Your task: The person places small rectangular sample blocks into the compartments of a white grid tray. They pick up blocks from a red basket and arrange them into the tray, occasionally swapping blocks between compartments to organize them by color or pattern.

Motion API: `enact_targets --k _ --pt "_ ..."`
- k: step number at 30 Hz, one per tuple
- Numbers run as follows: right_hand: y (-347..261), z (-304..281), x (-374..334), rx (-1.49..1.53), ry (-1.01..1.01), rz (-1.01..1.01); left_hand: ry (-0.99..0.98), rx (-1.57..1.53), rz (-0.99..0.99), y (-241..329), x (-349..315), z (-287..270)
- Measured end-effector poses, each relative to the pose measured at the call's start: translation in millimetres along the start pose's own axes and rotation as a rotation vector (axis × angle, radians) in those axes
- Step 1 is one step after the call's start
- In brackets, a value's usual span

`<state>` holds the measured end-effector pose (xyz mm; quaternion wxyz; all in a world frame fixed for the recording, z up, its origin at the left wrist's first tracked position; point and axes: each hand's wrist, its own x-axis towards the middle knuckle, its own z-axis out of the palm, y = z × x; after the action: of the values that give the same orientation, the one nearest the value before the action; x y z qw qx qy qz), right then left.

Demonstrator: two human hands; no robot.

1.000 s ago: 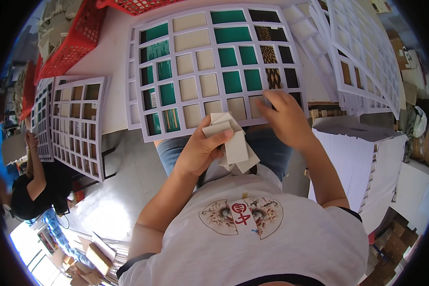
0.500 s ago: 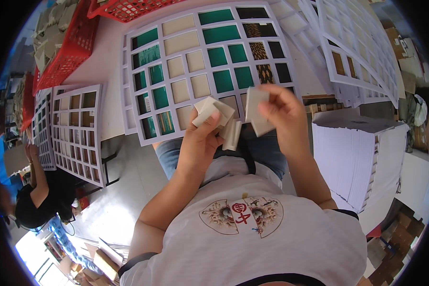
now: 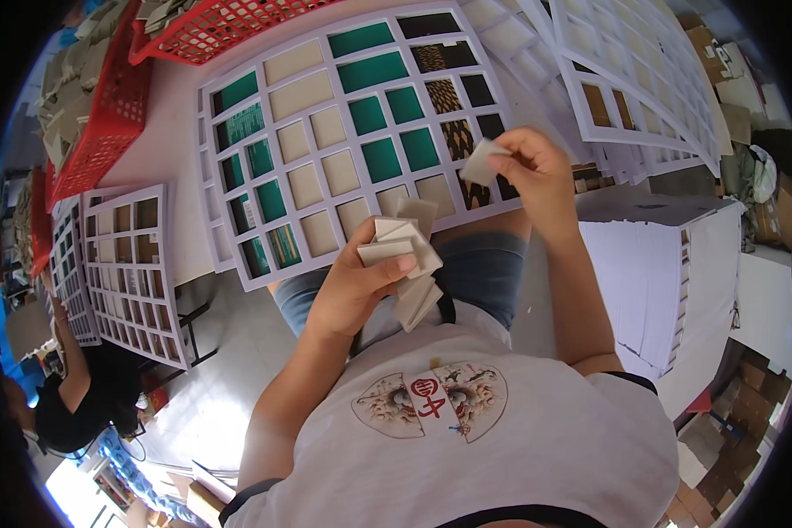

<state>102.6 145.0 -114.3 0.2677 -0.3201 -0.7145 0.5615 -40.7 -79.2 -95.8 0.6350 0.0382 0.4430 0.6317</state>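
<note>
Gripping a fanned stack of pale pieces (image 3: 403, 242) between thumb and fingers, the left hand (image 3: 354, 286) is at the near edge of the white lattice frame (image 3: 341, 100), on the person's side. The right hand (image 3: 544, 167) pinches a single pale piece (image 3: 482, 164) by one end, above the frame's near right corner; it looks lifted clear of the bars, though exactly how high is hard to tell.

The stack looks the likeliest source of trouble. Its pieces splay several ways and the lowest jut out on the side away from the frame, so a slackened thumb could let them slide onto the denim-covered lap (image 3: 493, 268) or the floor (image 3: 231, 330) below the frame's near edge. The single piece has only a small pinch on it; a knock against the frame's bars could twist it loose and drop it. The frame's near edge reaches over the lap, and its support there is hidden, so leaning on it might tip the frame. A hard shove away from the body could also drive the frame into the red basket (image 3: 229, 32) beyond its far left corner.
</note>
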Motion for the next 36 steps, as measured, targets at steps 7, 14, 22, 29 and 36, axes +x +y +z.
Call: enact_targets --k 7,14,22,29,36 --pt "7.6 -4.6 2.0 -0.321 -0.246 -0.115 -0.003 -0.042 -0.010 -12.0 10.7 -12.7" --pt "-0.5 -15.7 -15.6 -1.086 -0.341 -0.779 0.012 -0.037 0.037 -18.3 15.7 -18.4" --pt "-30.1 10.1 -47.2 -0.107 -0.313 -0.024 -0.099 0.237 0.054 -10.0 12.8 5.4" --pt "8.4 -57.2 -3.3 -0.205 0.077 0.022 0.471 0.215 0.658 76.7 -92.5 -139.3" --pt "14.4 -34.9 12.2 -0.359 -0.103 -0.183 1.058 -0.234 0.774 42.9 -284.0 -325.3"
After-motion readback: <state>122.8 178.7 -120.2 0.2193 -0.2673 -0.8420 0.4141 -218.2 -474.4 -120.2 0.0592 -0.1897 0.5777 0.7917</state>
